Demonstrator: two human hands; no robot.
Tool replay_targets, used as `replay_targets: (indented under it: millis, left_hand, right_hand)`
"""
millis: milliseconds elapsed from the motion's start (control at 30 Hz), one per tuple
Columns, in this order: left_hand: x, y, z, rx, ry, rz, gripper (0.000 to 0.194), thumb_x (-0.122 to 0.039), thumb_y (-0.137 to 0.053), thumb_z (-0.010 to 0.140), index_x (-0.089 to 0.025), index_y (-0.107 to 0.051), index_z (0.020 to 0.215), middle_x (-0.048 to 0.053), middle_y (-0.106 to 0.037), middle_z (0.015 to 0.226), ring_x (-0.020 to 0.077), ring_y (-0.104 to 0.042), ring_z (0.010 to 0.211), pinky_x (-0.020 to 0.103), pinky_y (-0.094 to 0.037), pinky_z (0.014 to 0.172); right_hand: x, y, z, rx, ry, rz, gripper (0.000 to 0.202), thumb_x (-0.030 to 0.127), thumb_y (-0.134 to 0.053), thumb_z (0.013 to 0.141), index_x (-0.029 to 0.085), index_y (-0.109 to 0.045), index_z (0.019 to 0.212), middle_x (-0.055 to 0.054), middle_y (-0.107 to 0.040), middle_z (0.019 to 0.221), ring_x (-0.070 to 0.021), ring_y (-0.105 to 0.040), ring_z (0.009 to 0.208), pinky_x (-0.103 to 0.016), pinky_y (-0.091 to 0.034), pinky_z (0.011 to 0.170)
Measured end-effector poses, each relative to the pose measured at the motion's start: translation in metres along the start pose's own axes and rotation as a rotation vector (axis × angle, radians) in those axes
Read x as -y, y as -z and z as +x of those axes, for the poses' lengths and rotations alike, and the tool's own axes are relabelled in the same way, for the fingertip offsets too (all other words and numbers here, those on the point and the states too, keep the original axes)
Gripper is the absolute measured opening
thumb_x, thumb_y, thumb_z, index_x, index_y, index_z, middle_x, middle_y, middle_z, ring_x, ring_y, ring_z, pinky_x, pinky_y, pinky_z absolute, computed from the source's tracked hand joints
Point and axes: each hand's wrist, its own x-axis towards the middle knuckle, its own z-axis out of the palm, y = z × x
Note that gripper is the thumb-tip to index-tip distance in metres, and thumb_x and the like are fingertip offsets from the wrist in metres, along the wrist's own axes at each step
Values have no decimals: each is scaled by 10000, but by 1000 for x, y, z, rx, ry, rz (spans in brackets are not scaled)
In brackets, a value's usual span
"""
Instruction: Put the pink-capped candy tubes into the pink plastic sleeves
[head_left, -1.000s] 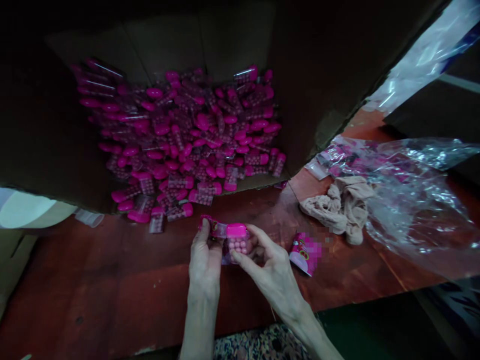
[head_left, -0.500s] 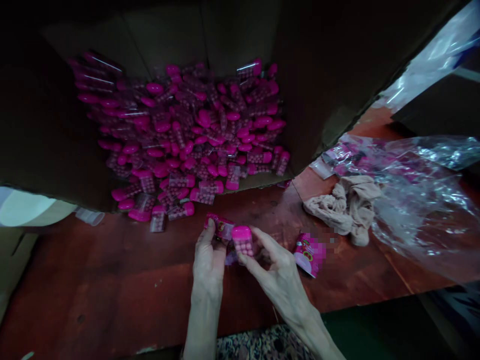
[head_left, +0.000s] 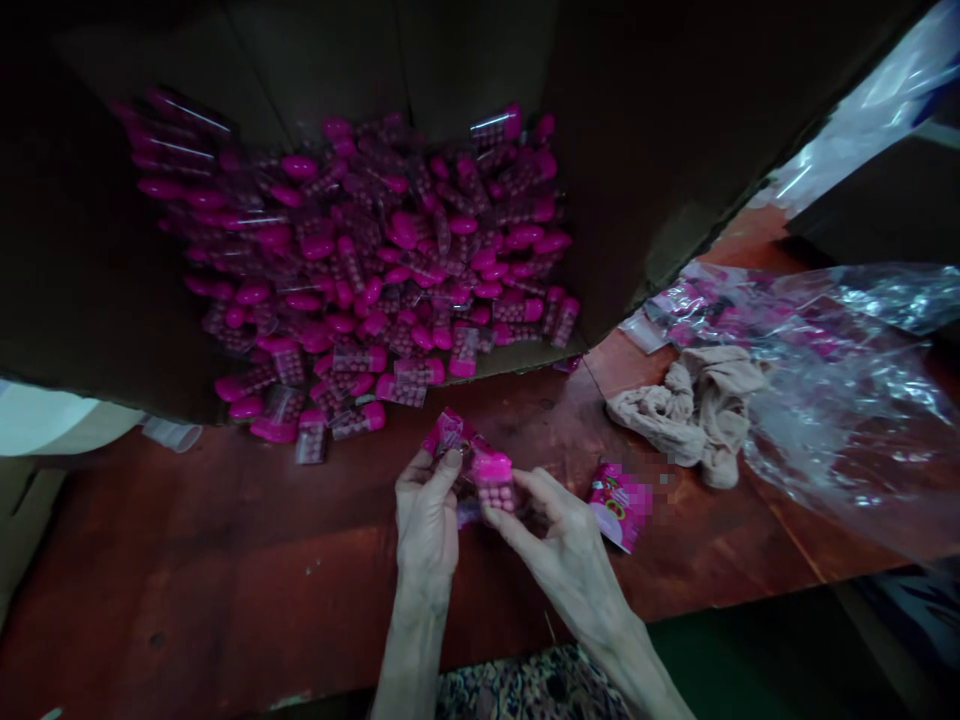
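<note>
My left hand [head_left: 429, 515] grips a pink printed wrapper [head_left: 451, 432] between thumb and fingers. Beside it, my right hand [head_left: 551, 520] pinches a small clear container with a pink cap [head_left: 493, 468] and round pink pieces inside. The wrapper and the container meet between my hands, above the red-brown tabletop [head_left: 247, 560]. Right of my right hand lies another pink printed packet [head_left: 613, 505]. Many similar pink-capped containers [head_left: 360, 260] are heaped in a large cardboard box [head_left: 622, 180] lying open towards me, several of them at its front edge.
A crumpled light cloth [head_left: 694, 405] lies to the right, next to a clear plastic bag [head_left: 847, 410] with pink wrappers in and around it. At the left are a whitish round object [head_left: 60, 420] and a small clear cup [head_left: 172, 433].
The capped container has shifted slightly right and down in my right hand. The wrapper in my left hand is now raised and tilted, with more of it showing, its edge nearer the container.
</note>
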Motion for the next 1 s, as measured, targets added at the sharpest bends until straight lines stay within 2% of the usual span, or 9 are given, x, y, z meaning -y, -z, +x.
replay_targets:
  millis: [67,300,367,533,733,800,900,1000]
  left_hand:
    - [2,-1,-2,19,-1,57,264,-158,-776,534,-160,-692,784,17,-711,738,112,-627,670,226,-470,691]
    - [7,0,-2,58,-17,139,282,-135,-744,580,-163,-666,849,6,-704,754,110,-621,659,223,-457,671]
    - [7,1,-1,66,-14,145,292,-128,-742,578,-162,-661,856,11,-707,772,115,-627,668,228,-459,678]
    - [7,3,-2,84,22,149,251,-112,-747,557,-158,-661,788,9,-707,725,105,-620,630,207,-458,641]
    - [9,8,-3,132,114,39,238,-168,-775,541,-155,-664,751,0,-689,670,102,-601,581,219,-464,620]
    - [9,9,-3,155,116,37,240,-183,-771,557,-158,-666,772,6,-694,693,109,-608,602,231,-467,644]
    - [8,11,-3,206,97,73,273,-194,-762,575,-153,-665,827,31,-703,736,134,-627,653,251,-470,679]
    - [8,11,-4,194,54,105,257,-173,-765,563,-154,-663,798,36,-707,732,150,-643,669,254,-477,681]
  right_hand:
    - [2,2,1,9,-7,12,198,265,-571,781,156,-627,937,-48,-608,780,-178,-591,705,-294,-504,645]
    - [4,2,-2,159,-87,356,272,244,-547,811,190,-595,1073,-32,-653,903,-182,-612,832,-300,-498,767]
    - [5,1,-5,172,-94,338,276,250,-541,814,187,-603,1075,-36,-655,900,-186,-608,829,-302,-498,761]
    - [7,-1,-10,38,-96,186,314,262,-556,799,205,-610,1104,-60,-648,937,-210,-592,863,-318,-485,770]
    - [-1,8,-3,188,-82,284,294,280,-560,807,205,-630,1082,-33,-651,882,-183,-594,825,-290,-488,740]
    - [-6,10,-2,200,-79,287,300,291,-559,811,200,-627,1088,-35,-653,887,-185,-596,834,-294,-491,745]
    - [-11,7,-6,133,-82,173,320,327,-547,816,224,-611,1112,-50,-650,982,-216,-592,918,-338,-490,797]
    - [-14,-1,-12,15,-14,27,337,362,-528,821,262,-589,1137,-61,-625,1093,-243,-567,1019,-366,-480,854]
